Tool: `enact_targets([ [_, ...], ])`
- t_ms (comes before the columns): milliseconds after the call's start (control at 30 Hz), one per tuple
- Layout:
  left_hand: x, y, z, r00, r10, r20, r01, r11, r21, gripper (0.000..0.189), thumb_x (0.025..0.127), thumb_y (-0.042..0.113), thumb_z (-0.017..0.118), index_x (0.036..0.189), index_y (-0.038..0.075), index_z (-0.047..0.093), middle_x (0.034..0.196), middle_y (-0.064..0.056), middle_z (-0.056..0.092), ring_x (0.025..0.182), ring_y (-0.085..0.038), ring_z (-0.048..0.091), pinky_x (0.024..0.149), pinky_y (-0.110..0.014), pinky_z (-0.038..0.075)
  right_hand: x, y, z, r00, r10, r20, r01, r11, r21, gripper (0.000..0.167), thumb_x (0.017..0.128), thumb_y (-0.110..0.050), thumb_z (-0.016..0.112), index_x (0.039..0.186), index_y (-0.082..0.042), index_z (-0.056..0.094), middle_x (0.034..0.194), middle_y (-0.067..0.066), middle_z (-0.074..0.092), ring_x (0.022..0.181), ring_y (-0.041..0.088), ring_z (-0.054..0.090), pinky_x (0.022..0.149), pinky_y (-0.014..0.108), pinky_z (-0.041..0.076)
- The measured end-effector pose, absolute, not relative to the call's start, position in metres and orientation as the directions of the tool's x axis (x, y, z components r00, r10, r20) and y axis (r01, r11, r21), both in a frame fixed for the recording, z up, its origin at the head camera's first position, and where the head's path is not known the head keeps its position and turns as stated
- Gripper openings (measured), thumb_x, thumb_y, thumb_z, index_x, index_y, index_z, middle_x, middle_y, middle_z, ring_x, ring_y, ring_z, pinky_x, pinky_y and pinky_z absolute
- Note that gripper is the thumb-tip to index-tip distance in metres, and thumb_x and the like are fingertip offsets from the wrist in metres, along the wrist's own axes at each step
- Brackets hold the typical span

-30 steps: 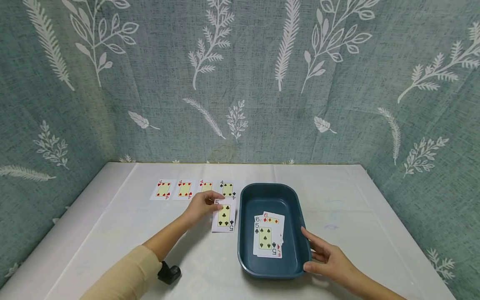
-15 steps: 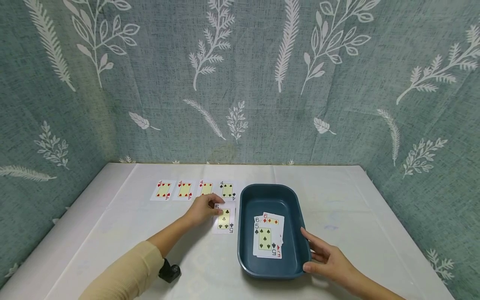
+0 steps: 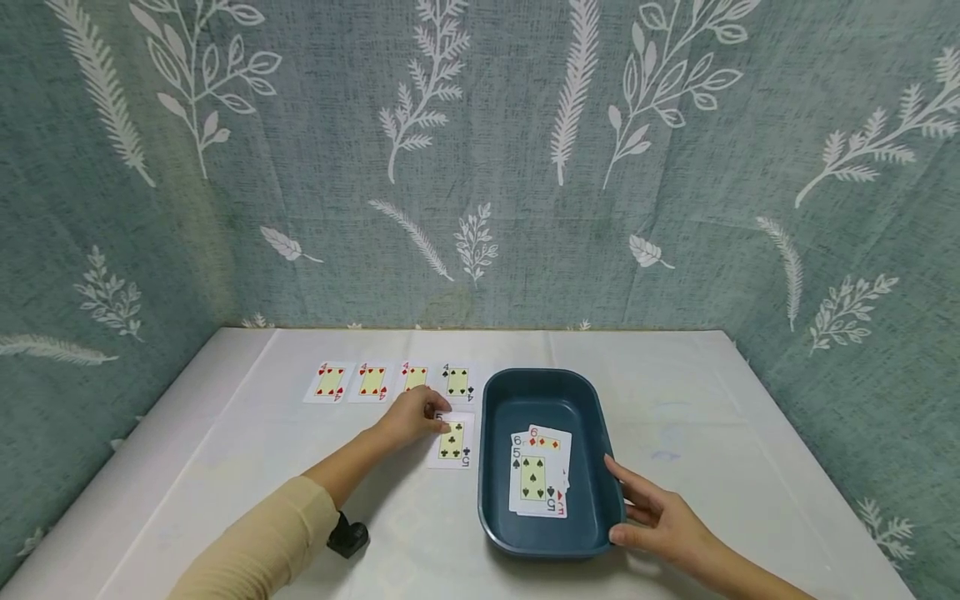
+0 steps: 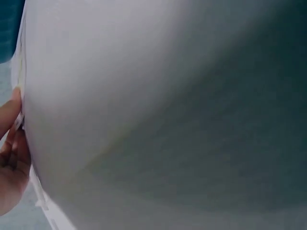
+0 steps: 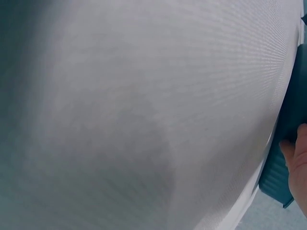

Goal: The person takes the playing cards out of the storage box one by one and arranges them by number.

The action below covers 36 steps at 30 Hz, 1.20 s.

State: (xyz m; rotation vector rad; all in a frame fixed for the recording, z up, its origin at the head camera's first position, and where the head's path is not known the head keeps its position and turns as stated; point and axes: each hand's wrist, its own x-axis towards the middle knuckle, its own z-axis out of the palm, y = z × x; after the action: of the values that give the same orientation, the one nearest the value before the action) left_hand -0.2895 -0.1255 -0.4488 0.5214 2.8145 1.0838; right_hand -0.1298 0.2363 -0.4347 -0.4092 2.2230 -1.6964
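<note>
My left hand (image 3: 411,417) pinches the upper left part of a five of clubs playing card (image 3: 452,440), thumb over its face and fingers at its top edge. The card is at the table, just below a row of fours: a four of clubs or spades (image 3: 457,382), a partly covered red four (image 3: 415,377) and two more red fours (image 3: 372,382). My right hand (image 3: 663,517) rests against the outer right wall of a dark blue tray (image 3: 596,400), its thumb and fingers spread. Inside the tray lie overlapping cards, a five of spades (image 3: 532,479) uppermost and a red six (image 3: 555,442) behind.
A small black object (image 3: 348,537) is by my left sleeve on the white-covered table (image 3: 720,417). Leaf-patterned blue-green cloth (image 3: 480,150) walls the back and both sides. Both wrist views show mostly white cloth, with the hands at their outer edges.
My left hand has brought the five of clubs down and slightly toward me, onto the table. My right hand keeps its place at the tray.
</note>
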Motion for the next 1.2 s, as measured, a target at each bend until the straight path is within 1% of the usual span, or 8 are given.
enact_targets([
  [233, -0.289, -0.125, -0.443, -0.928, 0.368, 0.061, 0.32, 0.701, 0.638, 0.021, 0.07, 0.006, 0.082, 0.087, 0.001, 0.069, 0.085, -0.005, 0.058, 0.078, -0.015, 0.052, 0.071, -0.029, 0.044, -0.131, 0.236, -0.435, -0.911, -0.403, -0.082, -0.03, 0.264, -0.964, 0.077, 0.088, -0.014, 0.067, 0.149, -0.001, 0.022, 0.147, 0.035, 0.019, 0.123, 0.047, 0.046, 0.09, 0.029, 0.049],
  [367, -0.286, -0.124, -0.442, -0.915, 0.393, 0.085, 0.345, 0.658, 0.67, 0.026, 0.071, 0.005, 0.081, 0.093, -0.001, 0.068, 0.088, -0.007, 0.061, 0.081, -0.017, 0.056, 0.073, -0.03, 0.047, -0.13, 0.234, -0.435, -0.923, -0.365, -0.12, 0.003, 0.306, -0.952, 0.077, 0.087, -0.018, 0.069, 0.149, -0.002, 0.025, 0.149, 0.031, 0.02, 0.124, 0.046, 0.045, 0.09, 0.029, 0.049],
  [467, -0.284, -0.122, -0.437, -0.905, 0.404, 0.132, 0.37, 0.597, 0.712, 0.028, 0.074, 0.003, 0.078, 0.099, -0.003, 0.067, 0.092, -0.01, 0.063, 0.084, -0.02, 0.058, 0.075, -0.03, 0.049, -0.129, 0.233, -0.434, -0.928, -0.342, -0.148, 0.03, 0.328, -0.944, 0.078, 0.086, -0.019, 0.07, 0.149, -0.003, 0.026, 0.15, 0.03, 0.02, 0.125, 0.046, 0.045, 0.09, 0.029, 0.049],
  [567, -0.284, -0.119, -0.43, -0.906, 0.382, 0.183, 0.381, 0.546, 0.746, 0.029, 0.075, 0.001, 0.076, 0.102, -0.004, 0.067, 0.094, -0.012, 0.063, 0.086, -0.024, 0.06, 0.076, -0.031, 0.051, -0.129, 0.232, -0.433, -0.928, -0.34, -0.153, 0.035, 0.328, -0.944, 0.079, 0.085, -0.019, 0.07, 0.149, -0.003, 0.026, 0.15, 0.03, 0.02, 0.125, 0.046, 0.044, 0.09, 0.029, 0.049],
  [700, -0.284, -0.112, -0.422, -0.896, 0.373, 0.241, 0.415, 0.508, 0.755, 0.033, 0.074, 0.001, 0.077, 0.105, -0.005, 0.066, 0.098, -0.016, 0.062, 0.088, -0.026, 0.06, 0.076, -0.032, 0.053, -0.129, 0.233, -0.433, -0.927, -0.348, -0.141, 0.024, 0.32, -0.947, 0.079, 0.085, -0.018, 0.071, 0.148, -0.001, 0.026, 0.15, 0.03, 0.02, 0.125, 0.046, 0.044, 0.09, 0.029, 0.049],
  [900, -0.276, -0.095, -0.409, -0.895, 0.387, 0.223, 0.405, 0.493, 0.77, 0.039, 0.073, 0.005, 0.079, 0.11, -0.003, 0.065, 0.104, -0.018, 0.06, 0.088, -0.024, 0.061, 0.077, -0.031, 0.054, -0.129, 0.233, -0.434, -0.924, -0.365, -0.116, 0.002, 0.3, -0.954, 0.078, 0.086, -0.016, 0.07, 0.148, 0.0, 0.025, 0.149, 0.031, 0.019, 0.124, 0.047, 0.044, 0.09, 0.028, 0.049],
  [1033, -0.268, -0.083, -0.405, -0.868, 0.441, 0.229, 0.442, 0.474, 0.762, 0.042, 0.074, 0.008, 0.08, 0.112, -0.001, 0.065, 0.104, -0.016, 0.061, 0.088, -0.023, 0.062, 0.077, -0.029, 0.054, -0.13, 0.233, -0.435, -0.923, -0.374, -0.093, -0.02, 0.286, -0.958, 0.077, 0.086, -0.014, 0.069, 0.148, 0.001, 0.025, 0.149, 0.031, 0.02, 0.124, 0.045, 0.045, 0.089, 0.028, 0.049],
  [1200, -0.262, -0.072, -0.405, -0.825, 0.507, 0.248, 0.484, 0.409, 0.774, 0.043, 0.075, 0.009, 0.079, 0.113, -0.003, 0.064, 0.106, -0.018, 0.061, 0.089, -0.022, 0.06, 0.077, -0.025, 0.052, -0.13, 0.234, -0.435, -0.925, -0.369, -0.092, -0.019, 0.286, -0.958, 0.078, 0.086, -0.014, 0.069, 0.148, 0.0, 0.025, 0.149, 0.031, 0.02, 0.122, 0.042, 0.048, 0.09, 0.027, 0.049],
])
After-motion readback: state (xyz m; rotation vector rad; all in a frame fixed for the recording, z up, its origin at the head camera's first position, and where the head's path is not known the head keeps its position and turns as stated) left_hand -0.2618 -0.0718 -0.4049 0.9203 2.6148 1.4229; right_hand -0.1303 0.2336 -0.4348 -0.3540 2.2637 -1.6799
